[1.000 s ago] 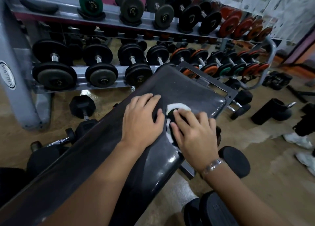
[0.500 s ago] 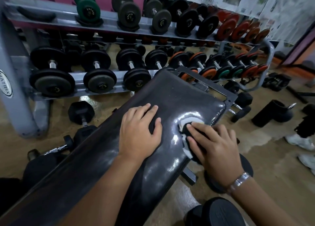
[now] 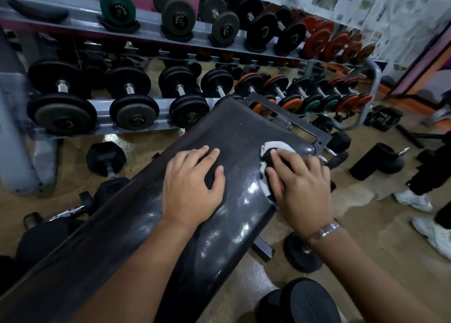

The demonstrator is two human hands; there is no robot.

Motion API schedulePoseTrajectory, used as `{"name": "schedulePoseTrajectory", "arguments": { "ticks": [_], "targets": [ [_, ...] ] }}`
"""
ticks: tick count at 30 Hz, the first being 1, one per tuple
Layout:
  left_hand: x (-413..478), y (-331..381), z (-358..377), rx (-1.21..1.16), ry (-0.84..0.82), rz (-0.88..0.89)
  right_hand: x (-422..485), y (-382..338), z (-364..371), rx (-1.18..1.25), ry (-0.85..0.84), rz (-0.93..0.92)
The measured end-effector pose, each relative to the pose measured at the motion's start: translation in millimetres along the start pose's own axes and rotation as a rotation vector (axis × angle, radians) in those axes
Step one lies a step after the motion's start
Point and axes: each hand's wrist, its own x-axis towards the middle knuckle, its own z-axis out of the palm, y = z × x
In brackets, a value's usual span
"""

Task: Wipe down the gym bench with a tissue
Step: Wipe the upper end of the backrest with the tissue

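A long black padded gym bench (image 3: 234,127) runs diagonally from the lower left to the upper right. My left hand (image 3: 192,186) lies flat on its middle, fingers spread. My right hand (image 3: 300,188) presses a white tissue (image 3: 273,147) against the pad's right edge near the far end. The tissue has a dark soiled patch under my fingers, and most of it is hidden by the hand. The pad's near right side shines wet.
A two-tier dumbbell rack (image 3: 151,113) stands just behind the bench. Loose dumbbells (image 3: 105,159) lie on the floor to the left, a weight plate (image 3: 302,252) and a black roller (image 3: 375,161) to the right. Another person's white shoes (image 3: 412,200) stand at the far right.
My right hand has slid the tissue along the pad's right edge toward the far end. My left hand stays flat on the pad.
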Motion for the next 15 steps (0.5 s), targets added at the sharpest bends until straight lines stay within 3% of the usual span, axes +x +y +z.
{"name": "schedulePoseTrajectory", "arguments": {
  "ticks": [5, 10, 15],
  "targets": [
    [-0.6, 0.4, 1.0, 0.003, 0.009, 0.004, -36.3, 18.1, -8.1, 0.101, -0.022, -0.181],
    [-0.9, -0.2, 1.1, 0.005, 0.015, 0.001, 1.4, -2.2, -2.3, 0.027, -0.031, -0.019],
    [-1.3, 0.6, 1.7, 0.019, 0.013, 0.007, -24.4, 5.6, -9.4, 0.096, -0.063, -0.220]
  ]
}}
